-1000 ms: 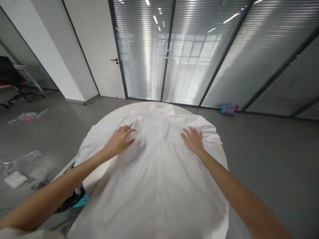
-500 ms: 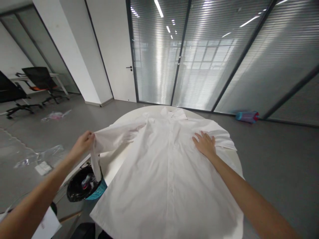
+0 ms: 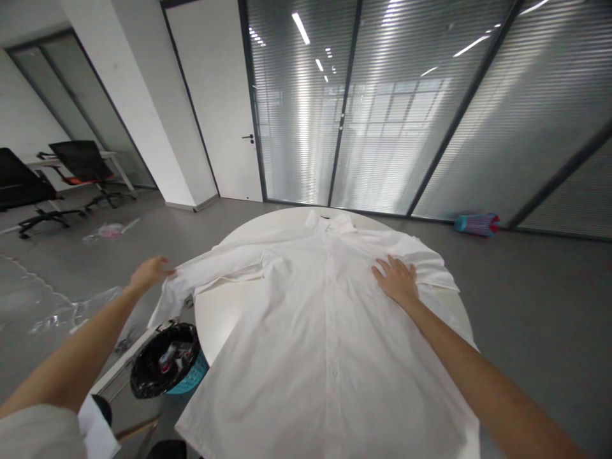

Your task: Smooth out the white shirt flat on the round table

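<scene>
A white button-up shirt point(image 3: 306, 319) lies spread front side up, its collar at the far edge of a round white table point(image 3: 224, 312). My right hand point(image 3: 398, 279) rests flat on the shirt's chest on the right side, fingers spread. At the table's left edge, my left hand point(image 3: 149, 274) is at the outstretched left-side sleeve point(image 3: 224, 262), its fingers apart at the sleeve's upper edge. The cuff end point(image 3: 167, 303) droops past the tabletop. Part of the right-side sleeve point(image 3: 428, 264) shows beyond my right hand.
Below the drooping cuff stands a blue basket point(image 3: 191, 377) lined with a black bag, with litter inside. Clear plastic wrapping point(image 3: 90, 309) lies on the floor at left. Office chairs point(image 3: 81, 162) stand farther back. A blue and red striped object point(image 3: 477, 224) lies by the glass wall.
My left hand has moved outward to the left and its fingers have loosened on the sleeve. The sleeve is straighter, its cuff farther left. My right hand stays on the chest.
</scene>
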The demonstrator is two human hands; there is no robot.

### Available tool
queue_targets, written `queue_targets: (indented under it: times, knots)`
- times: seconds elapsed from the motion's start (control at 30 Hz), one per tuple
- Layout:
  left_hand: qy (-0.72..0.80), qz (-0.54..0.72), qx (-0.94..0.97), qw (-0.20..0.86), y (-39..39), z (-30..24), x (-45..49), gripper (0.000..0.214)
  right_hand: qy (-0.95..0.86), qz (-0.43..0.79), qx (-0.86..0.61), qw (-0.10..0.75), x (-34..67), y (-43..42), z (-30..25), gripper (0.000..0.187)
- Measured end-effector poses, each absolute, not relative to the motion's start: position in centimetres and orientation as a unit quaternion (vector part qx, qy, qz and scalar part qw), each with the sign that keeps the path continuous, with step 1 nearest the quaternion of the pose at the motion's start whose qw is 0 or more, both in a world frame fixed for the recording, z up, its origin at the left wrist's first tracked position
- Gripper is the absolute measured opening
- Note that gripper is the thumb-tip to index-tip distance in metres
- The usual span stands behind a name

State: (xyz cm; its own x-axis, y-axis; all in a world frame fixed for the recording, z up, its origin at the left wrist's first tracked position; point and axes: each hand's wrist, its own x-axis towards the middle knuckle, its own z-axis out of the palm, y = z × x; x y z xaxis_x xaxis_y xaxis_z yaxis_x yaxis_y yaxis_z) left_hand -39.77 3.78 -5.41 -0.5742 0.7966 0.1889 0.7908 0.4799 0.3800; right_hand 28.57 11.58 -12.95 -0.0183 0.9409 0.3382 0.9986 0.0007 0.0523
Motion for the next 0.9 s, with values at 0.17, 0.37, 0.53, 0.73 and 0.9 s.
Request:
queue_targets:
  times: [0.17,0.37,0.53,0.73,0.9]
  knots:
    - [0.835,0.204,0.502,0.095,5.6,-7.8,-39.0,0.006,-0.698,-0.131,-0.698,0.094,28.6,11.7,-12.9,0.050]
    - [0.811,0.223,0.520,0.147,7.4,-9.6,-36.8,0.017,-0.693,-0.129,-0.703,0.095,28.7,11.9,-13.1,0.050]
    - [0.842,0.219,0.483,0.096,7.2,-9.5,-35.9,0.019,-0.690,-0.137,-0.705,0.089,28.6,11.8,-13.1,0.049]
    - [0.824,0.266,0.498,-0.045,11.7,-5.6,-29.8,0.043,-0.690,-0.143,-0.704,0.087,28.4,11.8,-13.0,0.047]
    - [0.721,0.231,0.653,0.015,18.0,-5.2,-20.7,0.030,-0.687,-0.132,-0.708,0.090,28.4,11.7,-12.9,0.047]
